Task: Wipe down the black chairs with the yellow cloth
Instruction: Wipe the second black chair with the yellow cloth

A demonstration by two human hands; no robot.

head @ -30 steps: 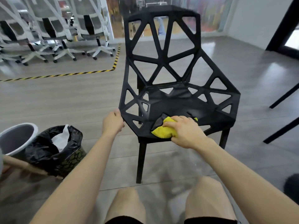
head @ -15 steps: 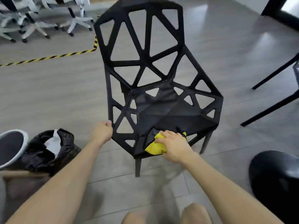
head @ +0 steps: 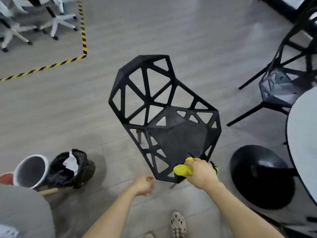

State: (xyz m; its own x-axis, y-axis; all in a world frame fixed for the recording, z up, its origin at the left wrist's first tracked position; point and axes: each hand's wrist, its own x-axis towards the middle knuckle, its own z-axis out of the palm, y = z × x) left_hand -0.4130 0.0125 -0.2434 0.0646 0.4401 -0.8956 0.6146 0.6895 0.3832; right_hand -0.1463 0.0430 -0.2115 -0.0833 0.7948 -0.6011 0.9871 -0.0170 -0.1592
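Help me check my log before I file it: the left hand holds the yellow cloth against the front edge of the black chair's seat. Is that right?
Not quite. It is the right hand, not the left, that holds the yellow cloth against the front edge of the black chair seat. The left hand holds nothing, its fingers loosely curled. The head view shows this.

A waste bin lined with a black plastic bag [head: 75,170], crumpled white paper [head: 69,163] inside, stands on grey plank flooring [head: 51,117] beside a pale round bucket [head: 30,170]. Yellow-and-black hazard tape [head: 83,31] borders white wheeled office-chair bases [head: 59,23] at upper left. At right, a round white tabletop [head: 305,143] overhangs its black disc base [head: 260,176].
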